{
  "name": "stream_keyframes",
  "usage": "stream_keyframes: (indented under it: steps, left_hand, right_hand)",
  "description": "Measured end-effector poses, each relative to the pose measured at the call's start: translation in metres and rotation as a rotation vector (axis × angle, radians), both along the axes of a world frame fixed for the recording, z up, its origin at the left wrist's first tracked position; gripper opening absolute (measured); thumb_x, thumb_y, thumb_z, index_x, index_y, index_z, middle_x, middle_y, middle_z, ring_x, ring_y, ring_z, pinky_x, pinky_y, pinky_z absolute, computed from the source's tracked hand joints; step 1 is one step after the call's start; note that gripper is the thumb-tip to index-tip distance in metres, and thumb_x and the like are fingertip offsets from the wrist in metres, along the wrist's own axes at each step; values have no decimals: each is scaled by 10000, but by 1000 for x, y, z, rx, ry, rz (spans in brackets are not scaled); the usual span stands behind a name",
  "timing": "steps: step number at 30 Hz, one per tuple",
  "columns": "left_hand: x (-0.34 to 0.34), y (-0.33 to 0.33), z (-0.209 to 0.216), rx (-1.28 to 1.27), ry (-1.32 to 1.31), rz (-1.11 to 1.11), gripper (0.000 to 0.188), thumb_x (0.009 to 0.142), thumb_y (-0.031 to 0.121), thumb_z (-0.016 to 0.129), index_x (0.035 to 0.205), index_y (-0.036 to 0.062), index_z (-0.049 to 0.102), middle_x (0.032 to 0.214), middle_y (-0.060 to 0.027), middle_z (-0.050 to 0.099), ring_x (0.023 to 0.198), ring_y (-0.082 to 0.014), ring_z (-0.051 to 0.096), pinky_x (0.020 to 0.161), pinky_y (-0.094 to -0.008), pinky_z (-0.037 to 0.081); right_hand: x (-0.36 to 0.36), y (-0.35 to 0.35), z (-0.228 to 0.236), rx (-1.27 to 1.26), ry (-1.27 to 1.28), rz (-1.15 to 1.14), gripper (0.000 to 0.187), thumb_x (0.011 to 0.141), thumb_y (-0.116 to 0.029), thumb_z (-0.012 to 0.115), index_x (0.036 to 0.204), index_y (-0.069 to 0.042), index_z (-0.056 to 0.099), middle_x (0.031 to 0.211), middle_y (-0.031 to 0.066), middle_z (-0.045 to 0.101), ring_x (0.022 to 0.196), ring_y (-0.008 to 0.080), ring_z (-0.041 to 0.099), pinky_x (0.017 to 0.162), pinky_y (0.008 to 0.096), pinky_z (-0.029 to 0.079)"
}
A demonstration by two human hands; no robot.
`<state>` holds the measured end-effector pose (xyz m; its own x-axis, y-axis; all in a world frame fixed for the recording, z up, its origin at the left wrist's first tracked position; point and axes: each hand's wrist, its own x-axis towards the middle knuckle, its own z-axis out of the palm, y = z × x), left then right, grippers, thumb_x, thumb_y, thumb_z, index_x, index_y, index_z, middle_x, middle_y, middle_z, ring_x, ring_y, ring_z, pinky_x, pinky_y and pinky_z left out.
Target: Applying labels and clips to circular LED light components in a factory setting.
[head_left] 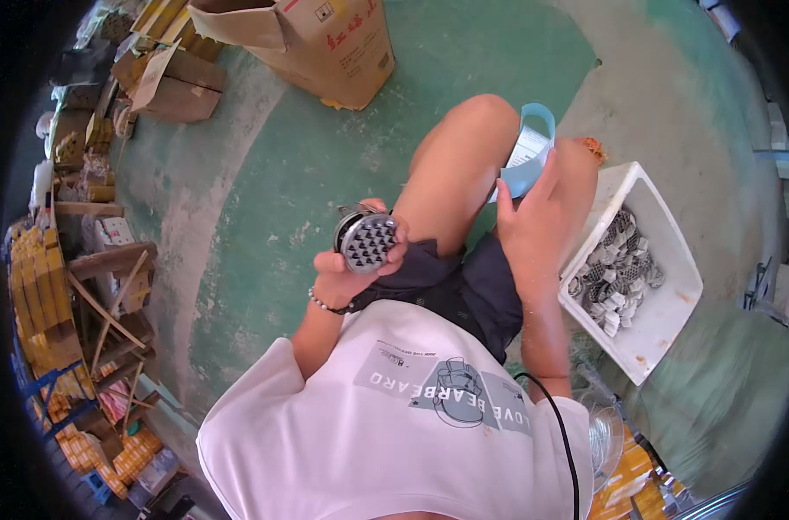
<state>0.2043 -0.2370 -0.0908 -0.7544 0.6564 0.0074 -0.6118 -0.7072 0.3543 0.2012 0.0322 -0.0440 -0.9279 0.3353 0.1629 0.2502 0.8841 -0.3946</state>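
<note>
My left hand (349, 276) is wrapped round a round metal piece (368, 243). Its upward face carries rows of dark pointed knobs in a silver rim, and some thin wire-like parts stick out at its far side; its exact kind is unclear. My right hand (533, 217), resting by my right knee, grips a light blue card sleeve (524, 178) between thumb and fingers. The sleeve is bent into a loop at its far end, and a white printed panel shows on it. The two things are apart, each over my bent legs.
To my right stands a white plastic bin (663, 295) holding many small dark patterned pieces with white tags. A tall open cardboard box (342, 61) is ahead on the green floor. Yellow cartons (43, 286) and wooden frames line the left. A black cable (561, 425) crosses my shirt.
</note>
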Motion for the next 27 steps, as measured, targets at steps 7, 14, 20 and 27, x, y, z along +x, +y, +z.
stream_keyframes:
  steps: [7,14,20,27]
  left_hand:
    - [9,-19,-7,-22,-16,135,844,693,316,864,1411,167,445,1178,-179,481,975,-251,506,702,-301,494]
    - [-1,-83,-66,-232,-134,416,668,780,296,802,1346,111,499,1137,-142,583,921,-237,602,747,-374,522]
    - [79,-152,-231,-851,-640,228,314,813,307,781,1036,123,658,996,-67,675,841,-219,651,785,-379,541]
    - [144,-95,-240,-670,-935,-62,336,950,307,573,1101,38,706,1132,-118,724,979,-241,686,899,-422,534]
  right_hand:
    - [-24,34,-38,-467,-42,-231,679,927,-354,685,1377,79,421,1158,259,674,1031,387,677,900,440,515]
    - [-24,29,-24,-1097,249,-102,640,922,-42,720,1430,77,349,1231,251,655,1122,241,654,946,320,516]
    - [-35,70,-33,-1312,235,24,641,950,-81,684,1481,54,351,1321,164,606,1178,236,603,1003,349,477]
    - [-42,147,-19,-1505,268,110,812,900,-274,689,1554,-21,280,1536,196,389,1400,368,418,1170,508,355]
